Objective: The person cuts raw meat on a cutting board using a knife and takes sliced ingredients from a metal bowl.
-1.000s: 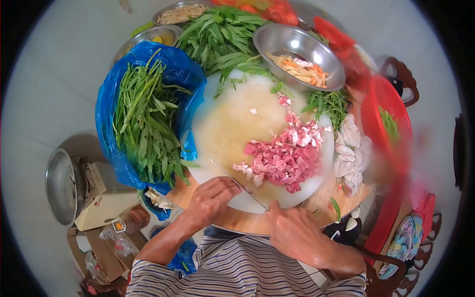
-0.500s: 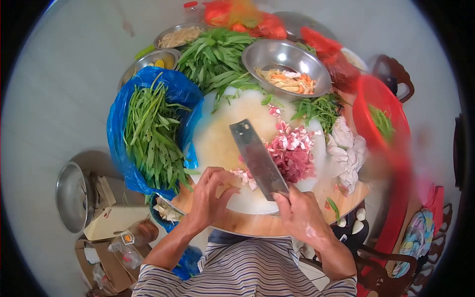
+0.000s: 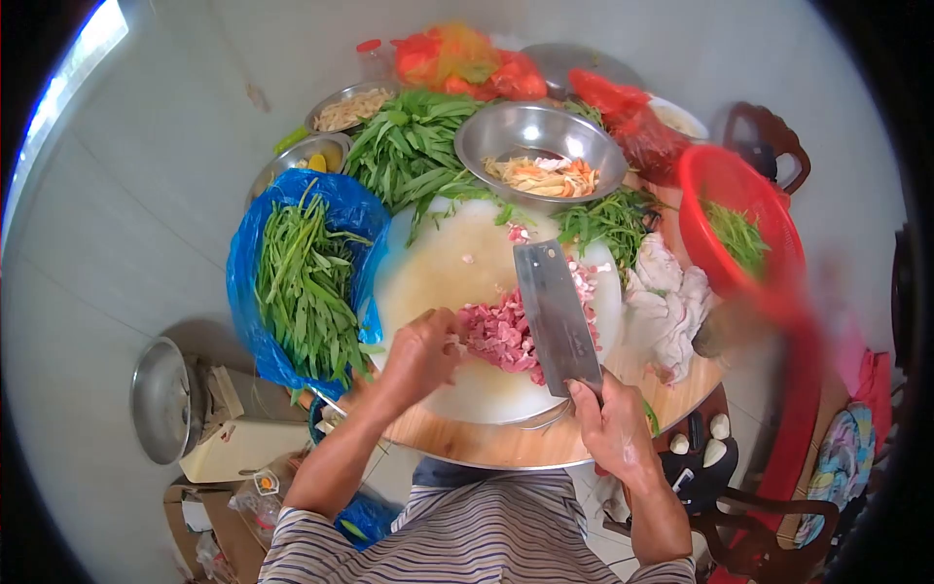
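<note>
My right hand (image 3: 616,426) is wrapped round the handle of a broad cleaver (image 3: 558,313), whose blade slants over the chopped meat on a round white cutting board (image 3: 443,258). A pile of pink diced meat (image 3: 501,334) lies to the left of the blade. Paler, fatty bits (image 3: 587,282) show along its right side. At the pile's left edge, my left hand (image 3: 420,352) has its fingers curled together. Small pale scraps show at the fingertips, but what they pinch is unclear.
Leafy greens fill a blue plastic bag (image 3: 241,243) on the left, with more greens (image 3: 404,146) behind the board. A steel bowl (image 3: 608,165) holds shredded food. On the right are a crumpled white cloth-like item (image 3: 671,302) and a red basket (image 3: 696,209).
The cleaver has moved right, from the meat's left side to over its right part. More diced meat now lies left of the blade. My left hand's fingers have closed beside it.
</note>
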